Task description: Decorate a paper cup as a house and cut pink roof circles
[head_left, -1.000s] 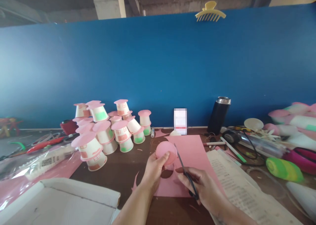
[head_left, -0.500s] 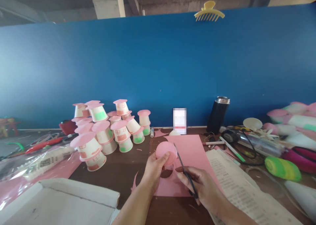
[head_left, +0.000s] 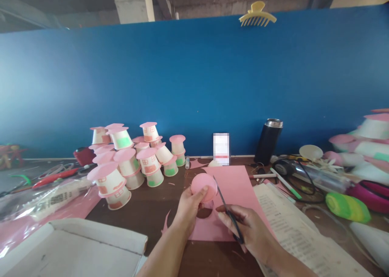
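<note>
Between the thumb and fingers of my left hand (head_left: pixel 189 210) is a pink paper circle (head_left: pixel 203 184), held up above the table. My right hand (head_left: pixel 245 224) grips a pair of black scissors (head_left: pixel 228 213), blades pointing up and away, their tips beside the circle's right edge. Whether the blades touch the paper I cannot tell. Under both hands lies a pink paper sheet (head_left: pixel 235 183) with a round cut-out in it; the dark table shows through. A thin pink paper scrap (head_left: pixel 165 223) lies left of my left wrist.
Stacked paper cups (head_left: pixel 148 162) with pink paper tops stand at the left. An opened white box (head_left: pixel 91 248) is in front of them. Behind the sheet are a phone (head_left: pixel 221 149) and a black flask (head_left: pixel 269 141). Printed paper (head_left: pixel 284 216) and markers (head_left: pixel 285 185) lie to the right.
The paper circle and my left hand have shifted very slightly left. At the far right edge, another cup with a pink top has come into view above the pile.
</note>
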Tool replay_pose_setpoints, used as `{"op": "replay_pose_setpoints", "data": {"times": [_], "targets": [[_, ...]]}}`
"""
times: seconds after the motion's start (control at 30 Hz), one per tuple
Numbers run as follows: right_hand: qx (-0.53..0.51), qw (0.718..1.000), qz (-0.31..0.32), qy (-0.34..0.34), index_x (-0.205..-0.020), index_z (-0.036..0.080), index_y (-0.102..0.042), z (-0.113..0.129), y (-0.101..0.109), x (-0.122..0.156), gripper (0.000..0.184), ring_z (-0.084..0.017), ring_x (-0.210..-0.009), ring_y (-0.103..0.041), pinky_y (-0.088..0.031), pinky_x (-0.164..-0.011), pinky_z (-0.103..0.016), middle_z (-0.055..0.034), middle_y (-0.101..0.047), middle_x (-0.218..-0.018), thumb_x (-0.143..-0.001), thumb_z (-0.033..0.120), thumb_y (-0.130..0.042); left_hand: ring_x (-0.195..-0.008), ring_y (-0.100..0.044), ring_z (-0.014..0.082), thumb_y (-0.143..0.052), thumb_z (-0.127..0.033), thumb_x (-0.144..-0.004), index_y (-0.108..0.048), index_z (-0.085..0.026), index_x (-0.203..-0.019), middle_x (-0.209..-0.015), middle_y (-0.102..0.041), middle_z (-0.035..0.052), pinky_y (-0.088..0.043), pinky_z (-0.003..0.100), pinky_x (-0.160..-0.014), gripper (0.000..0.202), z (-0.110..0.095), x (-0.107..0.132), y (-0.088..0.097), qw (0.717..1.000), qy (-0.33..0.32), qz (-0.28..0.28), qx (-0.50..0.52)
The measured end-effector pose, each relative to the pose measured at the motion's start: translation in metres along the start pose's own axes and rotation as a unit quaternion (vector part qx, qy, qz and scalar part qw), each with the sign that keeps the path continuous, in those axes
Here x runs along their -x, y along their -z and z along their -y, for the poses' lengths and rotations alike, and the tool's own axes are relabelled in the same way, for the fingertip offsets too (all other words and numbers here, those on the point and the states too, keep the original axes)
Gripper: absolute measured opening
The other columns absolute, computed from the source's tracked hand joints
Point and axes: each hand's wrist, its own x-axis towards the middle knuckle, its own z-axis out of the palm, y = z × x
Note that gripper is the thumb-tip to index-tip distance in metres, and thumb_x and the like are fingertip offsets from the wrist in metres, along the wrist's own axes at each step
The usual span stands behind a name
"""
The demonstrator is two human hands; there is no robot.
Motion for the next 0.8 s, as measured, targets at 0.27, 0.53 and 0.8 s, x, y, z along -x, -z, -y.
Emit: {"op": "replay_pose_setpoints", "data": {"times": [0.27, 0.53, 0.8], "targets": [[0.002, 1.000, -0.005, 0.001, -0.100, 0.015, -0.073, 0.0032, -0.0001, 0.0017, 0.047, -0.006, -0.039, -0.041, -0.031, -0.034, -0.017, 0.0057, -0.050, -0.059, -0.079, 0.058, -0.071, -0.052, -0.045, 0.0067, -0.088, -0.049, -0.056, -0.067, -0.011, -0.081, -0.062, -0.059, 0.0003, -0.034, 0.019, -0.046, 0.050, -0.0012, 0.0005, -0.0003, 1.000, 0.001, -0.001, 0.006], [0.012, 1.000, -0.003, -0.005, -0.099, 0.015, -0.072, 0.0048, -0.0010, 0.0017, 0.048, -0.006, -0.039, -0.040, -0.030, -0.035, -0.018, 0.0051, -0.052, -0.059, -0.079, 0.059, -0.069, -0.051, -0.043, 0.0064, -0.089, -0.049, -0.055, -0.066, -0.011, -0.078, -0.064, -0.060, 0.0005, -0.033, 0.020, -0.045, 0.050, -0.0030, -0.0002, -0.0010, 1.000, -0.004, -0.005, 0.018], [0.016, 1.000, -0.009, -0.001, -0.099, 0.015, -0.072, 0.0039, -0.0014, 0.0005, 0.045, -0.006, -0.039, -0.039, -0.028, -0.035, -0.019, 0.0045, -0.054, -0.061, -0.080, 0.056, -0.070, -0.049, -0.040, 0.0051, -0.088, -0.050, -0.055, -0.065, -0.011, -0.077, -0.061, -0.057, -0.0011, -0.033, 0.019, -0.045, 0.050, -0.0043, 0.0006, -0.0013, 1.000, -0.006, -0.001, 0.031]]}}
